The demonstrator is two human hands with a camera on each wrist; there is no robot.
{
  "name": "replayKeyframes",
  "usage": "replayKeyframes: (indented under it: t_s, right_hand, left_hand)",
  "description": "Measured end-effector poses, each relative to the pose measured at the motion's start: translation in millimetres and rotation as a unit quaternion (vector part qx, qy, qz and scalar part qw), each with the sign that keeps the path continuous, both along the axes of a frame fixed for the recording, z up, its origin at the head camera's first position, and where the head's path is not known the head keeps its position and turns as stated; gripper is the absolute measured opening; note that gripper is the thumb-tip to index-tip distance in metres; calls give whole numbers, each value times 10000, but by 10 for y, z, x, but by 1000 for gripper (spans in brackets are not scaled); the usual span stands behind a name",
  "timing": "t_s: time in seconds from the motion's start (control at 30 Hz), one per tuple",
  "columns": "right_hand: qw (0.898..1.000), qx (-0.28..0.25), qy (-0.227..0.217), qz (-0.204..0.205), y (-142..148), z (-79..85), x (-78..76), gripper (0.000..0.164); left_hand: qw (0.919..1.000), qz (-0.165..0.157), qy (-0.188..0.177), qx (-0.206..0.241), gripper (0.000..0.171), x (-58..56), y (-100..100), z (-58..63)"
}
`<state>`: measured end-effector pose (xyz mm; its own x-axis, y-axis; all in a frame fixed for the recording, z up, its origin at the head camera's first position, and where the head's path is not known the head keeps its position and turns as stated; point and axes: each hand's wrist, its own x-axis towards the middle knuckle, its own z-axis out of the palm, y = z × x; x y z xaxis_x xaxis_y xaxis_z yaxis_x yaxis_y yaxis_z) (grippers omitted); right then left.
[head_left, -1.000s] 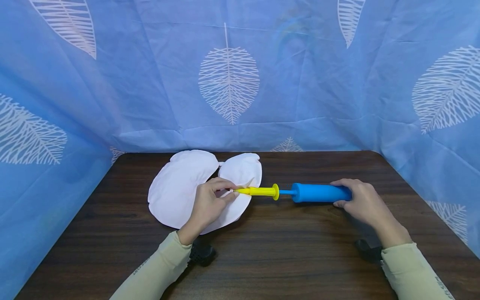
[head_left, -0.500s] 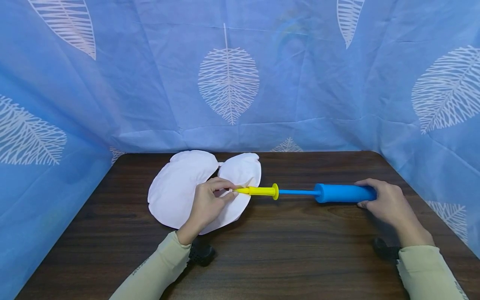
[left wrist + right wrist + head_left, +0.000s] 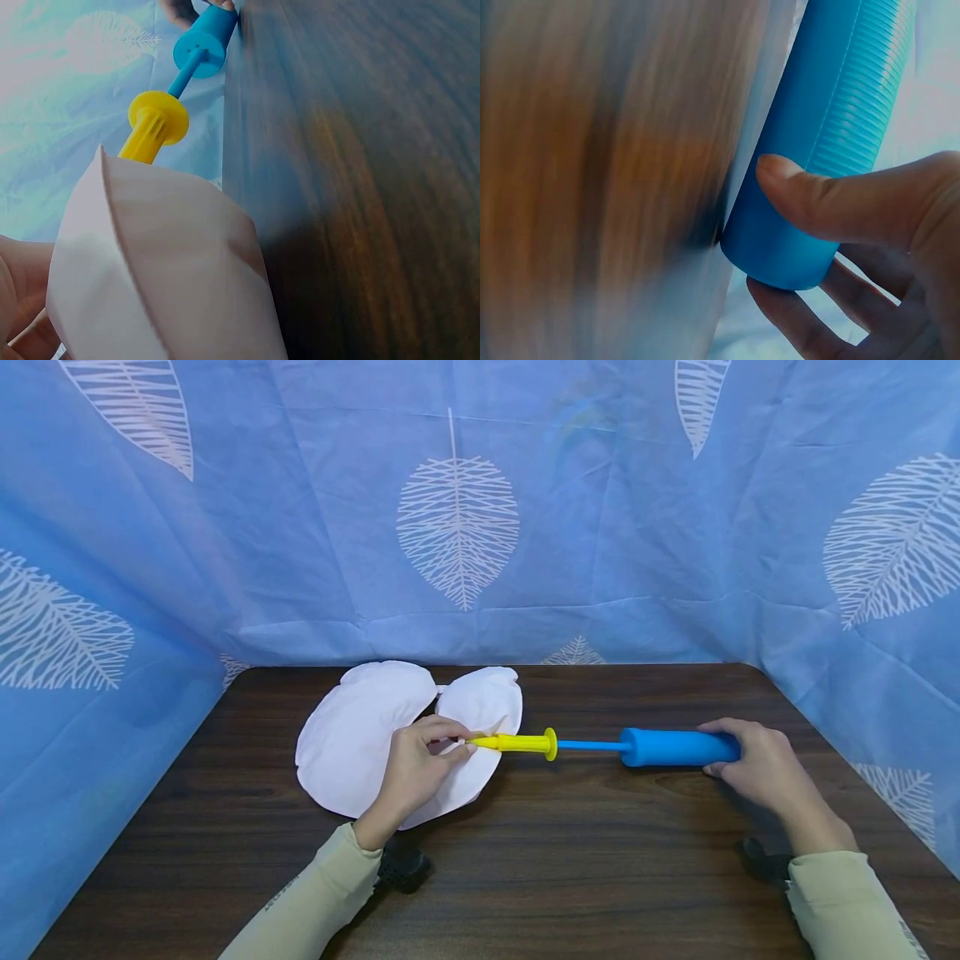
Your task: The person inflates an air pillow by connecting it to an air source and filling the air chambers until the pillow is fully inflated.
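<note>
A white, puffy inflatable (image 3: 352, 743), shaped like a U-shaped neck pillow, lies on the left half of the table. My left hand (image 3: 416, 764) pinches it where the thin yellow tip of a hand pump (image 3: 525, 742) meets it; the fingers hide the joint itself. From the yellow flange a blue rod (image 3: 592, 745) runs to the pump's blue barrel (image 3: 667, 748). My right hand (image 3: 765, 768) grips the barrel's far right end, thumb on the near side. In the right wrist view, the thumb lies across the ribbed blue barrel (image 3: 817, 135), with fingertips at its end.
The dark wood-grain table (image 3: 585, 860) ends at a back edge against a blue curtain (image 3: 322, 510) with white leaf prints. Black wrist straps (image 3: 405, 867) show below both forearms, near the tabletop.
My right hand has drawn the blue barrel right, baring more of the rod, then brought it slightly back left. My left hand and the white inflatable stay put.
</note>
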<state>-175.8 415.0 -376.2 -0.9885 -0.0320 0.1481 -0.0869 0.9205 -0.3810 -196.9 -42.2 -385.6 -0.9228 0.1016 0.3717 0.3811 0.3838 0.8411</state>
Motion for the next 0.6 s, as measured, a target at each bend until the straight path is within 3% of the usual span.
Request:
replayKeyframes:
  t_s: [0.6]
  right_hand:
    - [9948,-149,139,1001,-796,26,9,50]
  left_hand:
    - [9999,-74,117,27,15,36,31,2]
